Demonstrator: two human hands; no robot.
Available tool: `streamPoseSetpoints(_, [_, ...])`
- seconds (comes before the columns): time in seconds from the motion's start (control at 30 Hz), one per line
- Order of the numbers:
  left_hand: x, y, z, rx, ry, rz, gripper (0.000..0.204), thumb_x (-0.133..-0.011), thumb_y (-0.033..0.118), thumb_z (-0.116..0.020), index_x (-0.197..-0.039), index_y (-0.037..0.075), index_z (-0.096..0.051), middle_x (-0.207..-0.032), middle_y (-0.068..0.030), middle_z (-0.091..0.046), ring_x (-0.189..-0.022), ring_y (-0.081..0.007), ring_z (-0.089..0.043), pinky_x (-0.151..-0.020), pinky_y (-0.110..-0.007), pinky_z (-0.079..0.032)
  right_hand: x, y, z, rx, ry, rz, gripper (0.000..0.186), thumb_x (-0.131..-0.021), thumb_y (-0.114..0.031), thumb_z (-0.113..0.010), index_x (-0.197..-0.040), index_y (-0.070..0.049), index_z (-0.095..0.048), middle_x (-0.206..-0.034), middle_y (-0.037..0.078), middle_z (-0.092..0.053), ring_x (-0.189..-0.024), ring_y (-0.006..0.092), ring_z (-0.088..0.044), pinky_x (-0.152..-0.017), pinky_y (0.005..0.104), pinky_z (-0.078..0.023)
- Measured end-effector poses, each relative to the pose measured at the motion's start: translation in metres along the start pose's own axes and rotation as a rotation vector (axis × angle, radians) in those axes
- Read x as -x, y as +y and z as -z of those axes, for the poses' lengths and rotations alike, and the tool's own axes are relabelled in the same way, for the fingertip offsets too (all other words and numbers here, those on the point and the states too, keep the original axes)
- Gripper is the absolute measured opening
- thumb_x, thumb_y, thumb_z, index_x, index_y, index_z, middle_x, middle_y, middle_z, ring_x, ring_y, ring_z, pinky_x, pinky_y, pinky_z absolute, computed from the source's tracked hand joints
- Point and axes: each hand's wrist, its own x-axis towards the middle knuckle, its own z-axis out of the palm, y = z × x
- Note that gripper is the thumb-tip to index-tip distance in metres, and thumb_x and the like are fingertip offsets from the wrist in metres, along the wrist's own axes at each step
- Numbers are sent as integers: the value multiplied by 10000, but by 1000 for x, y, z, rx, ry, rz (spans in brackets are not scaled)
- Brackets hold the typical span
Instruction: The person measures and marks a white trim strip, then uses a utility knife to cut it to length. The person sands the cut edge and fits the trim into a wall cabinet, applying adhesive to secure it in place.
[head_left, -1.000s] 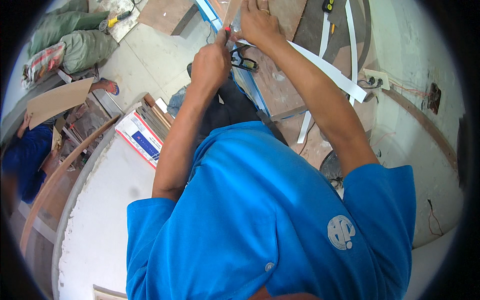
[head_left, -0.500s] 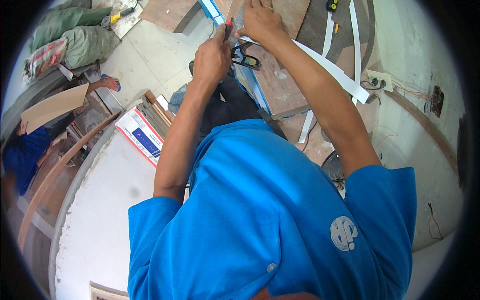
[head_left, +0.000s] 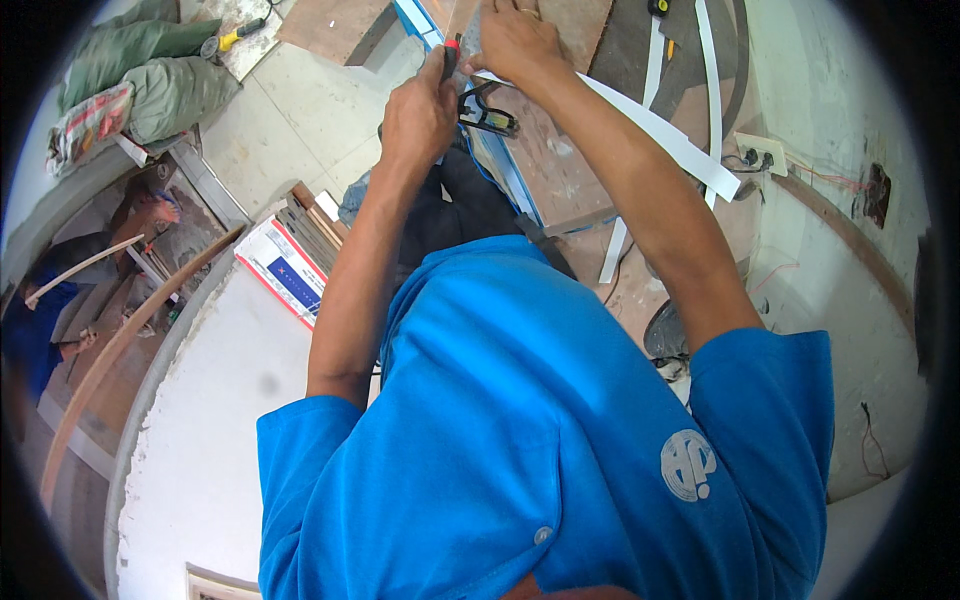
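My left hand (head_left: 418,118) is closed around the red-and-black handle (head_left: 451,56) of a hand tool; its working end is not clear. Right beside it my right hand (head_left: 518,42) lies with fingers stretched out, pressing on the work at the top edge, where the fingertips are partly cut off. From under that hand a long white strip (head_left: 660,135) runs down to the right. Just below the hands sits a black frame-shaped tool (head_left: 488,112) with a yellowish part. A brown board (head_left: 560,160) with a blue-and-white edging (head_left: 505,175) lies beneath.
More narrow white strips (head_left: 708,90), a yellow pencil (head_left: 669,48) and a black-and-yellow tape measure (head_left: 657,8) lie at right. A socket box (head_left: 760,155) is by the wall. Grey-green sacks (head_left: 180,100) and a yellow power tool (head_left: 235,38) stand far left. Another person (head_left: 35,330) works at left.
My left hand and its tool have shifted slightly left; my right hand has barely moved. At left, the other person's tan board has turned from face-on to edge-on.
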Motion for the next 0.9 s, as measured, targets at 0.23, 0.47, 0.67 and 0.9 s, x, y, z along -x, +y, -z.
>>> streamPoseSetpoints(0.23, [0, -1, 1, -21, -15, 26, 510, -960, 142, -600, -1455, 36, -533, -1025, -316, -715, -965, -499, -699, -855, -558, -543, 3, -11, 29, 18, -125, -10, 1004, -746, -327, -871, -1555, 44, -406, -1703, 224, -266, -1525, 453, -349, -1075, 535, -529])
streamPoseSetpoints(0.47, [-2, 0, 1, -25, 6, 21, 499, -967, 152, -603, -1447, 27, -554, -1020, -324, -712, -967, -498, -700, -851, -556, -544, 4, -11, 28, 16, -108, -6, 1009, -739, -333, -878, -1557, 31, -411, -1707, 215, -263, -1529, 445, -346, -1056, 535, -538])
streamPoseSetpoints(0.67, [-4, 3, 0, -20, -5, 48, 483, -983, 164, -609, -1453, 57, -570, -964, -311, -719, -930, -483, -715, -819, -529, -551, 0, -5, 12, 25, -53, -8, 942, -766, -292, -836, -1553, 20, -422, -1707, 214, -264, -1521, 452, -358, -1052, 544, -538])
streamPoseSetpoints(0.9, [-4, 4, -1, -37, 22, 5, 469, -993, 167, -600, -1446, 51, -575, -979, -325, -714, -958, -488, -712, -823, -522, -552, 6, -10, 28, 14, -84, 5, 858, -815, -265, -778, -1545, 26, -432, -1710, 219, -257, -1518, 458, -363, -1057, 556, -528])
